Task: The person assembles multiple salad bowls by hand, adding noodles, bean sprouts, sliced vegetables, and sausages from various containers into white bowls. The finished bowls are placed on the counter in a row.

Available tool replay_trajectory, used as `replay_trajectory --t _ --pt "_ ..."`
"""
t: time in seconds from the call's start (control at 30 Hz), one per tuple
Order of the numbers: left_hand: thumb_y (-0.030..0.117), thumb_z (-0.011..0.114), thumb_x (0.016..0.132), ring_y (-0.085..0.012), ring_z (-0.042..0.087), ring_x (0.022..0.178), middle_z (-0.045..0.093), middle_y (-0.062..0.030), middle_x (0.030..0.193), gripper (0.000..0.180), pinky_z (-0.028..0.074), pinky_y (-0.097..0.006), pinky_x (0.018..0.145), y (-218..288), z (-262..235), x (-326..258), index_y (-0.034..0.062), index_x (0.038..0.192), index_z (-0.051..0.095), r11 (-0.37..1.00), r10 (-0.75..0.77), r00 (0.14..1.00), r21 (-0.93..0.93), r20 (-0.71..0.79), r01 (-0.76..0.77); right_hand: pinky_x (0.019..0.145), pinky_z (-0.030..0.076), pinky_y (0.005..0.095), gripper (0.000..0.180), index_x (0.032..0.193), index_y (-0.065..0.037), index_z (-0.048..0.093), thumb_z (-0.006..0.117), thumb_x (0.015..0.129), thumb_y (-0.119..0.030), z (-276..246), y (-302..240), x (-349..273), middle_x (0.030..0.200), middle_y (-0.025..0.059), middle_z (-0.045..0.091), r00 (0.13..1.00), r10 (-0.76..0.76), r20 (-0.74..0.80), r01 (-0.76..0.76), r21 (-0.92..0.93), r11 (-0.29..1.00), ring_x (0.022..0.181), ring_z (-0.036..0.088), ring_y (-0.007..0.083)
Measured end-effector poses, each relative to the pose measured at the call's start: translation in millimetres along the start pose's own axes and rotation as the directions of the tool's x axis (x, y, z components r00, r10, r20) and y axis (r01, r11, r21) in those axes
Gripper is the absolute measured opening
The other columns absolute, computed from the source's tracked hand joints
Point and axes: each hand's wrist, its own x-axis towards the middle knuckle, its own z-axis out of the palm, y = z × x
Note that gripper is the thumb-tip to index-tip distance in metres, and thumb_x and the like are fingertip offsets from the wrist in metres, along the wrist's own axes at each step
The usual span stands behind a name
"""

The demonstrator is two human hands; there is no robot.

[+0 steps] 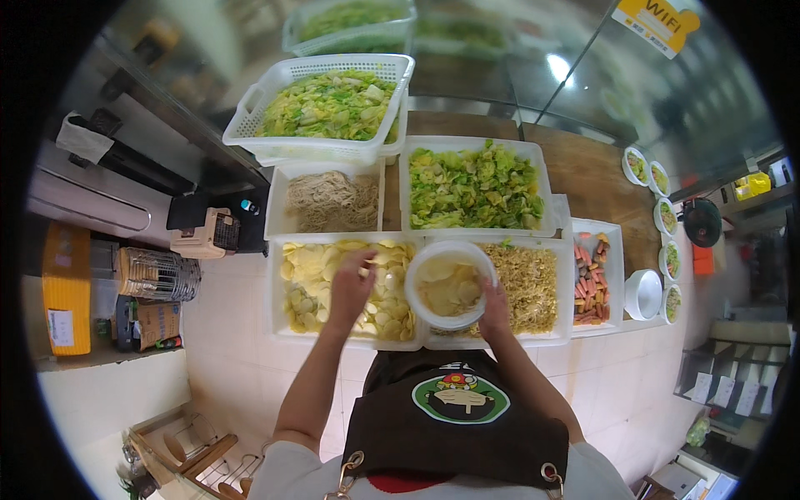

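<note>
L hand (pixel 357 279) part-curled over white tray (pixel 346 338) of pale slices (pixel 392 312), can't tell if holding any; R hand (pixel 495 310), farther off, grips round tub (pixel 450 248) w/ tray mostly to tub's left.

Bright, fairly even light reaches your tabletop (pixel 583 167), and a white glare spot sits on the glass panel (pixel 575 92) ahead, where reflections look hazy. The pale floor (pixel 237 304) verges on washed out around you, while fisheye distortion bends straight edges near your view's black rim.
</note>
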Motion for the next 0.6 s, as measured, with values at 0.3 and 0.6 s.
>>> replay_trajectory --t 0.3,0.6 --pt "0.02 0.069 0.072 -0.0353 0.05 0.097 0.052 -0.0163 0.102 0.046 0.046 -0.043 0.081 -127.5 -4.3 -2.9 0.011 0.114 0.053 0.699 0.133 0.981 0.715 -0.14 0.007 0.089 0.046 0.034 0.04 0.124 -0.002 0.043 0.048 0.094 -0.026 -32.6 10.6 -19.5 0.118 0.0108 0.053 0.998 0.057 -0.015 -0.056 0.04 0.998 0.106 0.053 0.0204" --pt "0.01 0.06 0.076 -0.0304 0.056 0.091 0.053 -0.0141 0.101 0.031 0.049 -0.036 0.074 -130.3 -33.3 0.6 0.0073 0.106 0.056 0.885 0.148 0.974 0.462 -0.171 -0.053 0.089 0.046 0.0327 0.039 0.124 -0.002 0.045 0.047 0.094 -0.026 -13.6 6.2 -6.7 0.116 0.0095 0.055 0.999 0.01 0.035 -0.01 -0.019 1.0 0.106 0.054 0.0188"
